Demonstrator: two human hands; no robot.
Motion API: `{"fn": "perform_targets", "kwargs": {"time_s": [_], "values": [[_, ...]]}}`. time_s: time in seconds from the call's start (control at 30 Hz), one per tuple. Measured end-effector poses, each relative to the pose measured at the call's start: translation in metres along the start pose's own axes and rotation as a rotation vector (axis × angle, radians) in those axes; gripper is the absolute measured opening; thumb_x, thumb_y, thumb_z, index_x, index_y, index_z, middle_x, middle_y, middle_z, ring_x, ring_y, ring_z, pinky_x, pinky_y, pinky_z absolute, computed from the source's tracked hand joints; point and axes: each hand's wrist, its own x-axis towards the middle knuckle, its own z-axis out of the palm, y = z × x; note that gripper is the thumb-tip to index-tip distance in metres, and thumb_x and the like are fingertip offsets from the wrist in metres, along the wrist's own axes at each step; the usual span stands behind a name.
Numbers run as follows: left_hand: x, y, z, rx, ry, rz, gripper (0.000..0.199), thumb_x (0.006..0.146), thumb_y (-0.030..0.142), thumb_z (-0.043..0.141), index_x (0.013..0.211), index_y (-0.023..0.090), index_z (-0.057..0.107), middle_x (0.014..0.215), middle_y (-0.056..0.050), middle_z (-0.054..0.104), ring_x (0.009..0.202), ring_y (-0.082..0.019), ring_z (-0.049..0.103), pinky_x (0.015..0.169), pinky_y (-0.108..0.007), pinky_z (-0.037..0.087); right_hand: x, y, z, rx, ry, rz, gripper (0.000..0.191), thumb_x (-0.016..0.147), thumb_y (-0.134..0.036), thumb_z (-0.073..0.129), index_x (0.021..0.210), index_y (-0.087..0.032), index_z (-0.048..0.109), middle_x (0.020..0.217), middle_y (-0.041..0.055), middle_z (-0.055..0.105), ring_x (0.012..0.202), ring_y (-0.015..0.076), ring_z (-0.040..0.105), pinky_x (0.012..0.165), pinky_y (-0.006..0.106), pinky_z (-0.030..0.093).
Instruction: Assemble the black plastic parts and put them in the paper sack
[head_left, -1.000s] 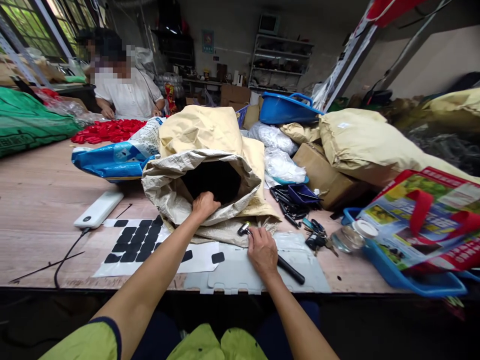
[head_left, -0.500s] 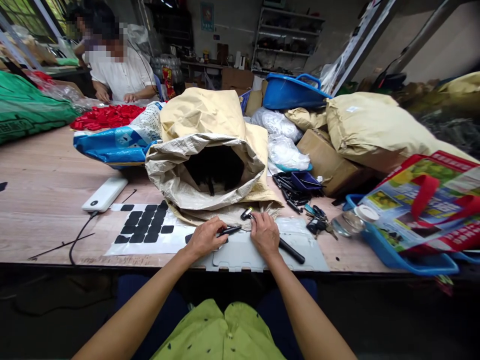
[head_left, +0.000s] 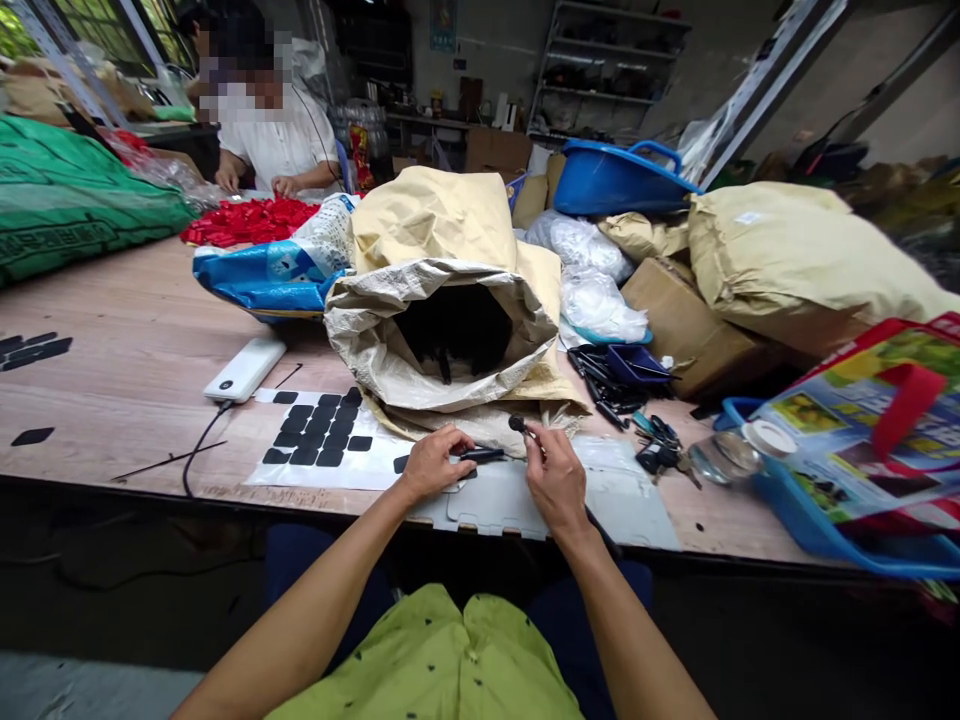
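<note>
My left hand (head_left: 437, 462) rests low over the grey board (head_left: 630, 500) at the table edge, its fingers closed on a slim black pen-like piece (head_left: 486, 455) pointing right. In my right hand (head_left: 556, 480) is a small hammer (head_left: 517, 424); its dark round head shows above my fingers and its black handle passes under my wrist. The hammer head is raised just right of the black piece's tip, apart from it. Beyond both hands lies an open woven sack (head_left: 442, 400), its mouth facing me, with dark things inside that I cannot make out.
Black stickers (head_left: 315, 430) on a white sheet and a white power bank (head_left: 245, 370) lie left. Black pieces (head_left: 600, 385), keys (head_left: 660, 445), a clear jar (head_left: 724, 455) and a blue basin (head_left: 810, 520) stand right. Across the table, a person (head_left: 277, 140) sits by red pieces (head_left: 251, 220).
My right hand has turned and lifted the hammer's head off the board. My left hand keeps hold of the black piece. The whole view has shifted, so things appear farther right.
</note>
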Motion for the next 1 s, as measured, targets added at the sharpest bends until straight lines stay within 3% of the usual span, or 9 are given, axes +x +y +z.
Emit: {"fn": "perform_targets", "kwargs": {"time_s": [0.13, 0.3, 0.77, 0.9, 1.0], "values": [[-0.001, -0.001, 0.001, 0.007, 0.01, -0.016, 0.018, 0.077, 0.024, 0.075, 0.094, 0.023, 0.07, 0.089, 0.001, 0.064, 0.083, -0.016, 0.062, 0.077, -0.027, 0.046, -0.018, -0.026, -0.005, 0.176, -0.092, -0.029, 0.032, 0.102, -0.03, 0.045, 0.125, -0.022, 0.067, 0.109, 0.0082, 0.07, 0.102, 0.0189, 0.065, 0.092, 0.03, 0.05], [-0.001, -0.002, 0.002, 0.009, 0.019, -0.005, 0.018, 0.078, 0.023, 0.074, 0.095, 0.024, 0.071, 0.089, 0.001, 0.064, 0.083, -0.016, 0.062, 0.078, -0.027, 0.046, -0.037, -0.035, 0.005, 0.136, -0.187, -0.052, 0.034, 0.102, -0.028, 0.043, 0.128, -0.022, 0.066, 0.108, 0.0083, 0.07, 0.102, 0.0193, 0.066, 0.092, 0.031, 0.051], [-0.002, -0.003, 0.001, -0.016, 0.009, 0.011, 0.014, 0.081, 0.028, 0.076, 0.094, 0.023, 0.074, 0.088, 0.001, 0.063, 0.084, -0.016, 0.062, 0.076, -0.026, 0.045, -0.03, -0.05, 0.001, 0.068, -0.109, -0.113, 0.036, 0.104, -0.028, 0.042, 0.13, -0.023, 0.066, 0.102, 0.0077, 0.069, 0.096, 0.018, 0.065, 0.088, 0.028, 0.05], [-0.002, -0.001, 0.001, -0.019, 0.008, 0.001, 0.014, 0.08, 0.026, 0.076, 0.094, 0.024, 0.075, 0.086, 0.001, 0.063, 0.081, -0.016, 0.061, 0.076, -0.026, 0.045, -0.032, -0.045, 0.002, -0.006, -0.162, -0.114, 0.034, 0.103, -0.026, 0.043, 0.125, -0.023, 0.069, 0.098, 0.0061, 0.069, 0.09, 0.0168, 0.066, 0.082, 0.025, 0.05], [-0.002, 0.0, 0.001, -0.018, 0.018, 0.004, 0.013, 0.08, 0.025, 0.075, 0.094, 0.024, 0.075, 0.086, 0.001, 0.063, 0.083, -0.016, 0.062, 0.077, -0.026, 0.045, -0.03, -0.041, -0.002, 0.029, -0.1, -0.089, 0.034, 0.104, -0.029, 0.043, 0.127, -0.023, 0.067, 0.101, 0.0069, 0.069, 0.095, 0.0175, 0.066, 0.086, 0.026, 0.05]]}}
